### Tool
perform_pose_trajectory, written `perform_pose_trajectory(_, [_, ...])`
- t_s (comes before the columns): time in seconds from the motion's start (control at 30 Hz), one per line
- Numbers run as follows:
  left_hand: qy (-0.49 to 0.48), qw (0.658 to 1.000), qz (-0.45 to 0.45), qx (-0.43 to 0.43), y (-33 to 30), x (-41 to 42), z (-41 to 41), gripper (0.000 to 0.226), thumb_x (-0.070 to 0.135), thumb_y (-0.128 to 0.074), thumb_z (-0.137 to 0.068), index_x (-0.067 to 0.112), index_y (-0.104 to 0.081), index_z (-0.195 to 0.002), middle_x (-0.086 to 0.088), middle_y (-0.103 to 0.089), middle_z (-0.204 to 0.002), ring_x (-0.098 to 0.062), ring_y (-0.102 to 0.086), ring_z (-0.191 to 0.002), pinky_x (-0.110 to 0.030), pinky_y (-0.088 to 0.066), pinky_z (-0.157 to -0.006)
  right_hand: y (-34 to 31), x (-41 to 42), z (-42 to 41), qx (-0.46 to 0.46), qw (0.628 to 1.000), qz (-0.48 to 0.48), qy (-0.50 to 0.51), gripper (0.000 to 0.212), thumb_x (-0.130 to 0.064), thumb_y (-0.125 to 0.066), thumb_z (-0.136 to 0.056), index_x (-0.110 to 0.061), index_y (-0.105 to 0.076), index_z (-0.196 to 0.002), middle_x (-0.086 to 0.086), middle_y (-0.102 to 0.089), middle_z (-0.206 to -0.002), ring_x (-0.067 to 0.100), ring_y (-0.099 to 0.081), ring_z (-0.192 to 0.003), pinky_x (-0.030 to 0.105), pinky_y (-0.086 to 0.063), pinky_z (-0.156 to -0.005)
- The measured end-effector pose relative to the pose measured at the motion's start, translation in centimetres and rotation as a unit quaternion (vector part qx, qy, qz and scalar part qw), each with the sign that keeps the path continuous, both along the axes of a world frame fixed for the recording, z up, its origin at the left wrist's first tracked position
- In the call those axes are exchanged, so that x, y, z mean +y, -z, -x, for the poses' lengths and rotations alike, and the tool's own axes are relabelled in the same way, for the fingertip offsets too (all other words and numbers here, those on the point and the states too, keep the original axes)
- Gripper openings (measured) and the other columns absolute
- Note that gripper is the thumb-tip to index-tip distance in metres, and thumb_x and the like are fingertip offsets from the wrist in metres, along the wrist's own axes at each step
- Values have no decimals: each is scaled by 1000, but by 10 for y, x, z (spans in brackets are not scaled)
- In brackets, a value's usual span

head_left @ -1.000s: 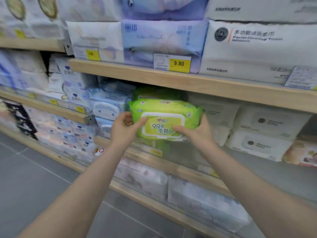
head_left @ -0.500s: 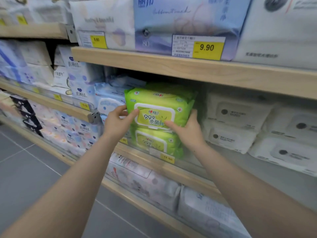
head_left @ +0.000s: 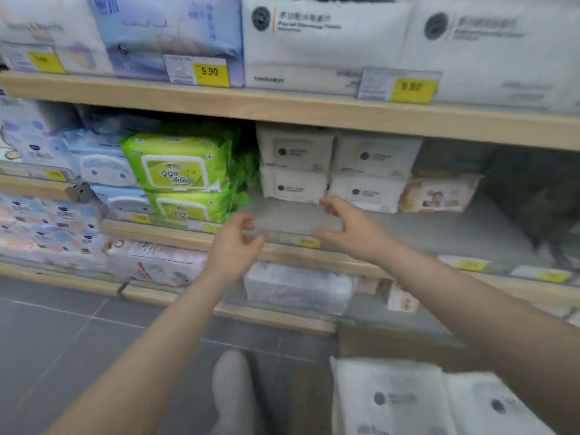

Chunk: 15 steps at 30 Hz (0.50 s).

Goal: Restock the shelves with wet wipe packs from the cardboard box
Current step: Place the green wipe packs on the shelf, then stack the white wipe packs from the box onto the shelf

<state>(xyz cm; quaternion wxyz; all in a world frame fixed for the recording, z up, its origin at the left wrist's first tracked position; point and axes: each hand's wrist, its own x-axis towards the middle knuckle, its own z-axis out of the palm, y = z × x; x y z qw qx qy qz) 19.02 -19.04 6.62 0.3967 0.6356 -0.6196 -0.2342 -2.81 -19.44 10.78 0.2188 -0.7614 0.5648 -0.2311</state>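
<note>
Hovering empty in front of the middle shelf (head_left: 282,243), the left hand (head_left: 233,243) and the right hand (head_left: 348,229) each hold nothing, fingers loosely spread and apart, so neither grip is clamped on any pack. The green wet wipe pack (head_left: 180,163) sits on top of a second green pack (head_left: 188,208) on that shelf, just left of the hands and touching neither. To its right stand the white wipe packs (head_left: 332,166), two high, set back with bare grey shelf surface in front of them. At the bottom right lie more white packs (head_left: 439,400), apparently in the cardboard box (head_left: 392,346), though its edges are blurred. Judgement: one placement appears complete and the step in hand is the return for stock. The next move calls for lowering both hands to the box, gripping one pack by its ends, and carrying it to its matching row.
</note>
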Motion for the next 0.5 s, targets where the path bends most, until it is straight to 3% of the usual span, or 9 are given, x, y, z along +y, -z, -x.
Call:
perform_pose_trajectory(0.1, [96,995,-11,10,12,37,68,37,19,-67,-84,10,-56,-118,-1,-57,-102,-21,-60,-81,-35,-51,-81,9,48,65,42,998,-19,42,64,-38,-64,-86,-16,-37,-139,8,-47,-139,18,-44,-127,25,-34,-99])
perform_pose_trajectory(0.3, [253,966,-38,-31,38,118,176,40,34,-61,-88,25,-50,-125,9,-51,-118,-8,-54,-98,-31,-49,-86,41,138,163,48,990,-56,124,62,-36,-67,-84,-17,-41,-137,3,-49,-135,18,-47,-123,30,-38,-100])
perform_pose_trajectory(0.37, [295,951,-34,-81,53,135,196,44,38,-59,-88,27,-47,-128,10,-48,-122,-11,-53,-105,-33,-49,-89,56,166,189,58,985,-72,147,64,-36,-67,-84,-19,-39,-139,0,-45,-140,17,-44,-127,27,-35,-100])
perform_pose_trajectory(0.5, [341,923,-14,-180,97,154,212,49,35,-57,-88,25,-44,-134,6,-43,-135,-12,-40,-124,-21,-32,-99,91,210,227,70,974,-114,180,73,-41,-71,-78,-28,-35,-140,-5,-43,-139,16,-40,-129,29,-38,-101])
